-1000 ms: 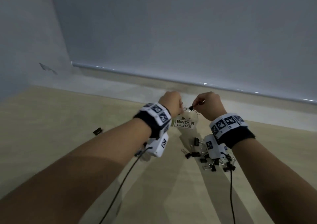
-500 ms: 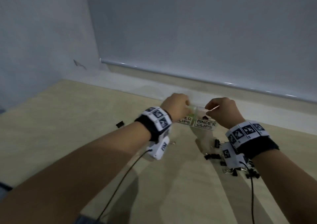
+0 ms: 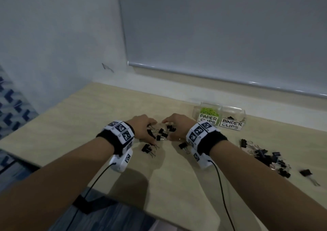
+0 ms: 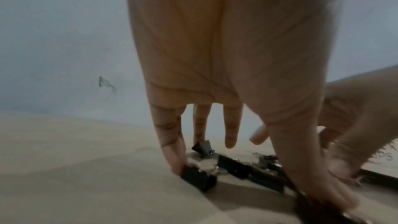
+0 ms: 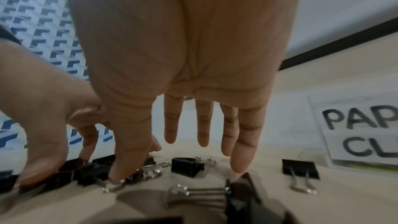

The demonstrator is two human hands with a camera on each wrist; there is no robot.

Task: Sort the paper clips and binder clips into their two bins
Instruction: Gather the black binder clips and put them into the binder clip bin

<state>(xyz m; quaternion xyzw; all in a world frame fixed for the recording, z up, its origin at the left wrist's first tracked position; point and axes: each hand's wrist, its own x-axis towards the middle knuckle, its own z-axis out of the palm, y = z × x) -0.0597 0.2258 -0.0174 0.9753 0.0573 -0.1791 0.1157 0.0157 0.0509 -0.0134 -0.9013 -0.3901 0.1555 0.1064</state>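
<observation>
This looks like an office or a plain workroom. A pale wood-grain tabletop [image 3: 99,110] stands against bare grey-white walls [image 3: 53,36], under a drawn grey roller blind [image 3: 221,27] with a metal bottom rail. Stationery lies on it: small black binder clips with silver wire handles [image 3: 265,155], and two clear plastic bins with hand-lettered labels [image 3: 219,118].

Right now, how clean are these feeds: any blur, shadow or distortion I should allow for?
Head view: dim, arms cast shadows on the table, right-hand binder clips smeared. Left wrist: soft, left hand fills frame. Right wrist: wide-angle stretch, nearest clips blurred, bin label cropped.
</observation>
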